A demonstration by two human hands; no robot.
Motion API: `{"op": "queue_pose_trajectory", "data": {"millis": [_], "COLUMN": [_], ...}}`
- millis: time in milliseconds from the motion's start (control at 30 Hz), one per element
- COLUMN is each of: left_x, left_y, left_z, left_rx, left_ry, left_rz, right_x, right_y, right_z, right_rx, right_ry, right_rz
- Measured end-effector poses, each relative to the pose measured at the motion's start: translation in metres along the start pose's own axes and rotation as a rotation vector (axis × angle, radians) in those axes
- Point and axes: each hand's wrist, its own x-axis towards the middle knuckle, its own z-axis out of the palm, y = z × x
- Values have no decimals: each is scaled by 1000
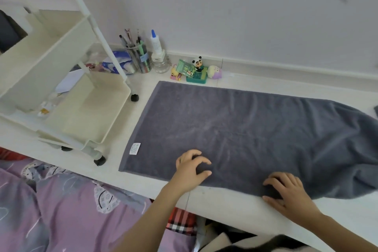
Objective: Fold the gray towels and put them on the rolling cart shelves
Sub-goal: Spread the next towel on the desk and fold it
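Note:
A gray towel (235,129) lies spread flat on the white ledge (225,200), its right end rumpled and its white label at the near left corner. My left hand (191,166) sits on the towel just inside its near edge, fingers and thumb curled and pinching the fabric. My right hand (286,190) grips the near edge further right, thumb along the hem and fingers on top. The white rolling cart (67,96) stands on the ledge to the left of the towel. A dark gray shape (8,30) lies on its upper shelf.
A pen cup (139,57), a glue bottle on a glass jar (157,55) and small toys (196,71) stand along the wall behind the towel. Papers and small bits lie in the cart's lower tray. Purple bedding (61,210) is below the ledge.

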Motion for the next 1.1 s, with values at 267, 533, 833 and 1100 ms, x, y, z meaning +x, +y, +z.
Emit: {"op": "queue_pose_trajectory", "data": {"millis": [267, 533, 833, 1100], "left_x": [0, 24, 20, 16], "left_y": [14, 32, 29, 37], "left_z": [24, 10, 15, 13], "left_rx": [166, 127, 13, 15], "left_ry": [-60, -25, 41, -36], "left_rz": [130, -22, -67, -90], "right_x": [-12, 25, 3, 10], "right_y": [22, 21, 32, 24], "right_z": [-7, -31, -5, -7], "right_rx": [114, 257, 147, 25], "right_ry": [115, -112, 186, 282], "right_rz": [144, 358, 184, 166]}}
